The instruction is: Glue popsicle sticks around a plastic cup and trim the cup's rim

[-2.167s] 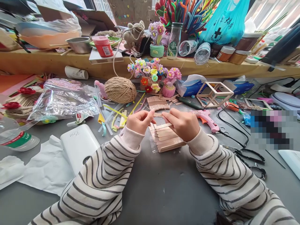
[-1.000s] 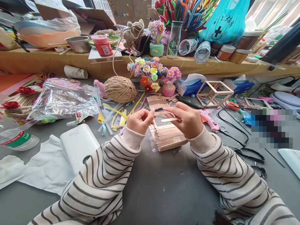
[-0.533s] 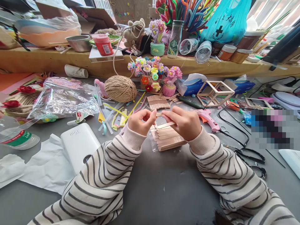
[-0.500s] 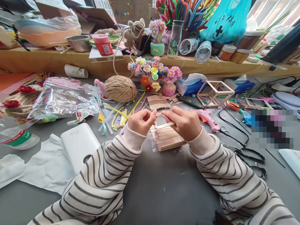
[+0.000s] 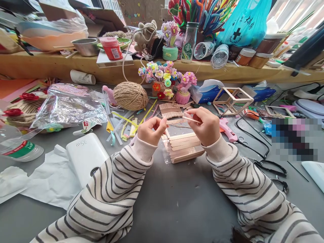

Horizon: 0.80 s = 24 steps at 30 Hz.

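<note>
My right hand (image 5: 204, 125) is closed in a pinch on a flat wooden craft stick (image 5: 191, 119), raised above the right end of a craft-stick structure (image 5: 183, 145). Overlapping pale slats make up the structure's near side, which stands on the grey table in front of me. My left hand (image 5: 152, 131) is closed, thumb against forefinger, by the structure's back left corner. What lies between those fingertips is hidden. Behind the hands is a bundle of craft sticks (image 5: 170, 110). Beside my right hand lies a pink glue gun (image 5: 229, 131), partly covered by it.
A white power bank (image 5: 87, 157) and crumpled white paper (image 5: 52, 180) lie left. Further back are a twine ball (image 5: 130, 96), a wooden stick frame (image 5: 233, 101) and tissue packs (image 5: 206, 92). Black-handled scissors (image 5: 272, 167) and a black cable (image 5: 255, 143) are at right.
My right hand has moved right and slightly up, away from my left hand, carrying the craft stick off the structure. The slats' top shows more. My left hand has barely moved.
</note>
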Motion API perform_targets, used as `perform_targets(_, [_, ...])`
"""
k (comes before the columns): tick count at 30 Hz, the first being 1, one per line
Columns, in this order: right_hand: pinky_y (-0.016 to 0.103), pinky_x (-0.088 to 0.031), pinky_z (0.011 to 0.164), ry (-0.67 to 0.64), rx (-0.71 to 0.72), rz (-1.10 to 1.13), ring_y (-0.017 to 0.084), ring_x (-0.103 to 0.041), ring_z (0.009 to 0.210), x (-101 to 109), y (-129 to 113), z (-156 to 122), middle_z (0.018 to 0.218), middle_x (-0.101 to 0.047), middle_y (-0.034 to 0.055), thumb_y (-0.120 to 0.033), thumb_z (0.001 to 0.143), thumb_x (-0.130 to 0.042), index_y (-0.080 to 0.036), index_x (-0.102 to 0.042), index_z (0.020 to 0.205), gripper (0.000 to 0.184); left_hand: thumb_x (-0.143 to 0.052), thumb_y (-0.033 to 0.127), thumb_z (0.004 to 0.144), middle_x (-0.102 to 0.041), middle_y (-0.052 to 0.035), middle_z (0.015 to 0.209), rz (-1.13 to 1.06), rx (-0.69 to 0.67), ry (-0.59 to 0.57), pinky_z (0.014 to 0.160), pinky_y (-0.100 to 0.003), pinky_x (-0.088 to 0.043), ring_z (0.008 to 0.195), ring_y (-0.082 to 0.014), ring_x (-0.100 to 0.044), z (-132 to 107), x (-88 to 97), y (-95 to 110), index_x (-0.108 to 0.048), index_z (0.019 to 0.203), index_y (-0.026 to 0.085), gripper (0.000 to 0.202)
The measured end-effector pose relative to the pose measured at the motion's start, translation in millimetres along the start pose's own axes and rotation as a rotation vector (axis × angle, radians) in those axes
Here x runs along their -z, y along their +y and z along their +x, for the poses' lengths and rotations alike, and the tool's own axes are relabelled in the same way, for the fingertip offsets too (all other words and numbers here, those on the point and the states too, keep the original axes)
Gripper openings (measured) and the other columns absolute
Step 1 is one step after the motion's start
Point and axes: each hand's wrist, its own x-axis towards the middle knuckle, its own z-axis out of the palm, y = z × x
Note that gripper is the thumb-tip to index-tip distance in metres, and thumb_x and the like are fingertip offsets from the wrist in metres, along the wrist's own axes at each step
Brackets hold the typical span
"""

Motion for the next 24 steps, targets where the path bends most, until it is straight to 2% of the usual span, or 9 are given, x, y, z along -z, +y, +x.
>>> perform_targets(3, [0.021, -0.037, 0.048, 0.014, -0.066, 0.048, 0.009, -0.046, 0.049, -0.1, 8.6, 1.8, 0.056, -0.053, -0.0010, -0.022, 0.076, -0.055, -0.015, -0.062, 0.069, 0.012, -0.051, 0.037, 0.078, -0.055, 0.0037, 0.044, -0.021, 0.011, 0.010, 0.045, -0.020, -0.039, 0.042, -0.0081, -0.048, -0.2, 0.0, -2.2, -0.053, 0.052, 0.019, 0.031])
perform_targets(5, [0.021, -0.037, 0.047, -0.013, -0.079, 0.069, 0.009, -0.045, 0.049, 1.2, 10.1, 2.8, 0.057, -0.054, -0.0011, -0.022, 0.076, -0.055, -0.015, -0.064, 0.075, 0.012, -0.051, 0.037, 0.078, -0.055, 0.0037, 0.044, -0.020, 0.013, 0.012, 0.045, -0.020, -0.040, 0.042, -0.0082, -0.048, -0.7, 0.1, -2.1, -0.052, 0.052, 0.019, 0.032])
perform_targets(9, [0.021, -0.037, 0.049, -0.079, 0.004, 0.082, 0.009, -0.046, 0.051, 5.6, 1.5, 3.8, 0.060, -0.056, -0.0006, -0.021, 0.079, -0.052, -0.016, -0.066, 0.087, 0.017, -0.050, 0.036, 0.078, -0.055, 0.0038, 0.044, -0.002, 0.017, 0.005, 0.046, -0.020, -0.040, 0.042, -0.0081, -0.048, -1.2, 0.2, 0.8, -0.053, 0.052, 0.019, 0.031])
perform_targets(14, [0.019, -0.037, 0.050, -0.178, 0.078, 0.026, 0.008, -0.048, 0.051, 6.1, -8.4, 1.1, 0.063, -0.058, 0.0011, -0.025, 0.080, -0.052, -0.017, -0.069, 0.086, 0.019, -0.050, 0.032, 0.078, -0.054, 0.0044, 0.043, 0.006, -0.021, 0.005, 0.045, -0.019, -0.039, 0.041, -0.0075, -0.048, -0.9, 0.0, 4.7, -0.053, 0.053, 0.019, 0.028])
perform_targets(19, [0.019, -0.038, 0.053, -0.196, 0.134, 0.009, 0.009, -0.050, 0.054, 4.5, -6.8, -0.5, 0.063, -0.060, 0.0021, -0.027, 0.081, -0.052, -0.016, -0.070, 0.083, 0.021, -0.050, 0.033, 0.078, -0.052, 0.0044, 0.044, 0.074, -0.070, 0.011, 0.046, -0.021, -0.038, 0.042, -0.0080, -0.046, -1.2, 0.2, 5.9, -0.051, 0.053, 0.019, 0.029])
perform_targets(24, [0.018, -0.038, 0.053, -0.231, 0.165, -0.028, 0.008, -0.053, 0.056, 4.6, -7.4, -0.8, 0.067, -0.063, 0.0020, -0.028, 0.084, -0.049, -0.017, -0.069, 0.085, 0.023, -0.049, 0.035, 0.078, -0.052, 0.0040, 0.044, 0.083, -0.062, 0.007, 0.046, -0.021, -0.038, 0.042, -0.0082, -0.046, -1.3, 0.5, 6.4, -0.050, 0.053, 0.019, 0.030])
